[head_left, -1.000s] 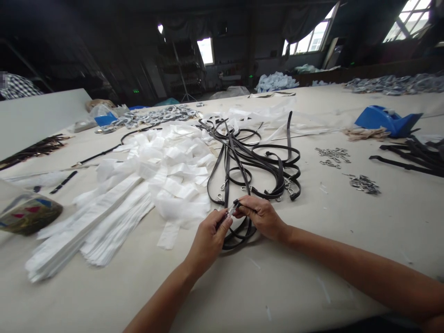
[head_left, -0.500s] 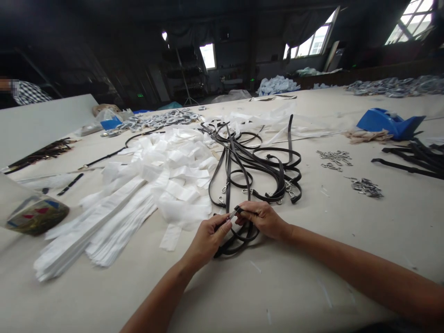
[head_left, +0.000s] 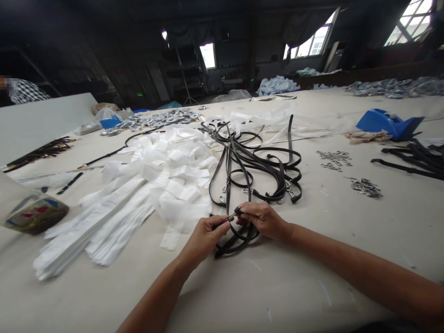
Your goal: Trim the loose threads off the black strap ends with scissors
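Left hand (head_left: 204,234) edged outward slightly, pinched on a metal fitting (head_left: 232,215); my right hand (head_left: 264,221) pinched a black strap end (head_left: 237,211), both above the looped straps (head_left: 280,181). Sloppy pinch could've dropped the fitting.

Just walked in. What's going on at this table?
A person is working bare-handed at a pale table. The left hand and right hand meet at the near end of tangled black straps, with a small shiny piece and a dark end piece pinched between them; how these join is too small to tell. White strips lie left, small metal pieces right.
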`<action>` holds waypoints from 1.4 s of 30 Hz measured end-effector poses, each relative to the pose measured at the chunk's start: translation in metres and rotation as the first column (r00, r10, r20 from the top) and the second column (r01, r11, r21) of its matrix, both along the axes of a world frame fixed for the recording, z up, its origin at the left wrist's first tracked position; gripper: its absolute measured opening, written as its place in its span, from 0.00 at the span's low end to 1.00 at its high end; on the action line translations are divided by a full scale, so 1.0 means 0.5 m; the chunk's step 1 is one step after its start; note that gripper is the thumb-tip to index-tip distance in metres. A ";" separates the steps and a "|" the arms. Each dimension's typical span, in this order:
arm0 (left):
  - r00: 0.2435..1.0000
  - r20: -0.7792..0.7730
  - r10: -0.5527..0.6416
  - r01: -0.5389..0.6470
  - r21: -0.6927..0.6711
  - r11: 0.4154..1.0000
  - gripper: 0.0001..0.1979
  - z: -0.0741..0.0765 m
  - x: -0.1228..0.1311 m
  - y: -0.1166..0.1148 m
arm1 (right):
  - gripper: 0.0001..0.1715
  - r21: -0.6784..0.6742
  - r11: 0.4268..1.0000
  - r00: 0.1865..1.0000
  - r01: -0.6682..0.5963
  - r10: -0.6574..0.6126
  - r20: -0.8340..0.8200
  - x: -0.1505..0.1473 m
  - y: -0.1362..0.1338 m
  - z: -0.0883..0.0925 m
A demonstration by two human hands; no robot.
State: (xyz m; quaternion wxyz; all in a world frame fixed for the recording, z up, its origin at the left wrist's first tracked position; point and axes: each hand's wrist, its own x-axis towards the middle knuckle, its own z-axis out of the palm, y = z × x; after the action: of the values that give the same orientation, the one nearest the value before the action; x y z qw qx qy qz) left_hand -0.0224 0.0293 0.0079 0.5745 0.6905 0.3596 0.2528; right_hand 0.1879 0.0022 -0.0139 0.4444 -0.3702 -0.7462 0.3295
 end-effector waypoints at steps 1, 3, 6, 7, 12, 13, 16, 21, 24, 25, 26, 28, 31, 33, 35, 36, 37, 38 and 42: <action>1.000 0.006 0.005 -0.004 -0.012 1.000 0.16 -0.001 0.000 0.000 | 0.13 -0.007 1.000 1.000 -0.001 0.001 -0.010 -0.001 0.000 0.001; 1.000 0.015 0.016 -0.016 0.007 1.000 0.15 -0.003 0.003 -0.002 | 0.12 -0.032 0.999 0.999 -0.006 0.005 -0.041 -0.003 -0.001 0.003; 0.998 -0.002 0.062 -0.061 0.185 0.981 0.13 -0.008 0.008 -0.008 | 0.12 -0.104 0.994 0.993 -0.022 0.009 -0.121 -0.006 -0.001 0.003; 0.996 -0.015 0.090 -0.083 0.271 0.959 0.13 -0.010 0.010 -0.011 | 0.12 -0.133 0.991 0.988 -0.031 0.010 -0.154 -0.007 -0.001 0.002; 0.986 -0.040 0.160 -0.127 0.429 0.894 0.12 -0.017 0.016 -0.014 | 0.14 -0.222 0.973 0.967 -0.063 0.005 -0.256 -0.006 0.002 -0.004; 0.991 -0.029 0.131 -0.111 0.371 0.922 0.12 -0.017 0.016 -0.013 | 0.14 -0.216 0.974 0.969 -0.065 0.009 -0.248 -0.005 0.002 -0.004; 0.999 0.011 0.052 -0.053 0.182 0.982 0.14 -0.015 0.015 -0.008 | 0.13 -0.152 0.987 0.985 -0.052 0.026 -0.169 0.000 0.003 0.000; 0.998 -0.009 0.061 -0.058 0.188 0.980 0.14 -0.017 0.016 -0.007 | 0.13 0.033 0.999 0.998 0.014 -0.016 0.063 0.005 0.002 0.000; 0.993 -0.046 0.104 -0.089 0.256 0.963 0.12 -0.021 0.020 -0.010 | 0.13 0.156 0.986 0.978 0.066 -0.095 0.187 0.006 0.003 -0.012; 0.991 -0.054 0.122 -0.102 0.280 0.955 0.11 -0.022 0.021 -0.011 | 0.12 0.182 0.980 0.970 0.078 -0.117 0.215 0.006 0.004 -0.016; 0.989 -0.057 0.135 -0.112 0.295 0.949 0.11 -0.024 0.021 -0.011 | 0.12 0.201 0.976 0.963 0.085 -0.132 0.235 0.006 0.004 -0.019; 0.988 -0.051 0.143 -0.123 0.288 0.950 0.11 -0.026 0.020 -0.011 | 0.12 0.214 0.973 0.959 0.088 -0.141 0.248 0.005 0.005 -0.021; 0.993 -0.029 0.117 -0.108 0.222 0.969 0.13 -0.028 0.016 -0.007 | 0.14 0.150 0.986 0.975 0.067 -0.097 0.201 0.005 0.004 -0.010; 0.996 -0.005 0.091 -0.089 0.203 0.975 0.14 -0.027 0.013 -0.003 | 0.14 0.022 0.999 0.994 0.038 -0.040 0.101 0.006 0.002 0.000; 0.998 0.016 0.066 -0.068 0.225 0.972 0.14 -0.024 0.011 -0.001 | 0.14 -0.148 0.989 0.999 -0.015 0.008 -0.043 0.008 0.000 0.006; 0.998 0.020 0.055 -0.058 0.246 0.968 0.13 -0.022 0.011 -0.001 | 0.16 -0.228 0.973 0.993 -0.046 0.021 -0.114 0.008 -0.002 0.006; 0.999 0.021 0.043 -0.047 0.264 0.963 0.13 -0.019 0.012 -0.001 | 0.18 -0.295 0.952 0.984 -0.080 0.029 -0.174 0.008 -0.004 0.006; 0.999 0.029 0.031 -0.038 0.271 0.962 0.13 -0.015 0.013 -0.003 | 0.19 -0.344 0.932 0.975 -0.111 0.035 -0.219 0.006 -0.006 0.003; 0.990 0.141 -0.003 -0.018 0.145 0.989 0.14 -0.001 0.019 -0.013 | 0.20 -0.360 0.909 0.959 -0.208 0.117 -0.258 -0.011 -0.019 -0.009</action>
State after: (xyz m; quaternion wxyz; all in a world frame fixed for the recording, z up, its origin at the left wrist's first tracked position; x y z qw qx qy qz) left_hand -0.0128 0.0226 0.0076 0.5453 0.7097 0.3014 0.3287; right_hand 0.1825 -0.0071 -0.0185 0.4178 -0.3453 -0.6389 0.5459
